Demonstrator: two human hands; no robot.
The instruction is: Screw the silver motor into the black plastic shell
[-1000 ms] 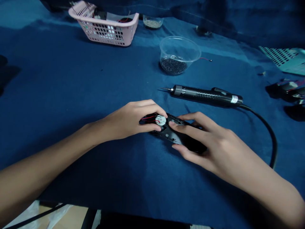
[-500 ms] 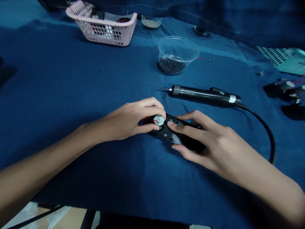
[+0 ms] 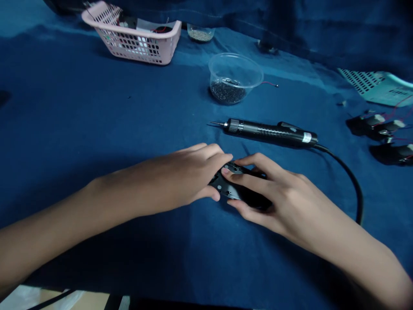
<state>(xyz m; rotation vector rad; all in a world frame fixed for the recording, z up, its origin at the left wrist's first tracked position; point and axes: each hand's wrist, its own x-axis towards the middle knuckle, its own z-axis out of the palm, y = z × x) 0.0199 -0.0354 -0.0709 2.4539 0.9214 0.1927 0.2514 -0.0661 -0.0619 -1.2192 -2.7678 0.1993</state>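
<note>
A black plastic housing (image 3: 237, 189) lies low over the blue cloth between my two hands. My left hand (image 3: 201, 174) is closed around its left end, thumb on the near side and fingers over the far side, and covers whatever sits at that end. My right hand (image 3: 274, 189) grips the right part, its index finger pressing on the top face and its thumb along the near edge. Beyond them rests a black electric screwdriver (image 3: 271, 132), its bit pointing left.
A clear tub (image 3: 235, 79) holding small dark screws stands behind the screwdriver. Farther back are a pink basket (image 3: 138, 43) with parts and a smaller clear tub (image 3: 200, 33). At the right lie several black parts with red wires (image 3: 383, 129), near a turquoise basket (image 3: 383, 88).
My left hand has turned over the housing's left end, so the round white part with red wires is now hidden. My right hand keeps its grip. The whole view has shifted slightly.
</note>
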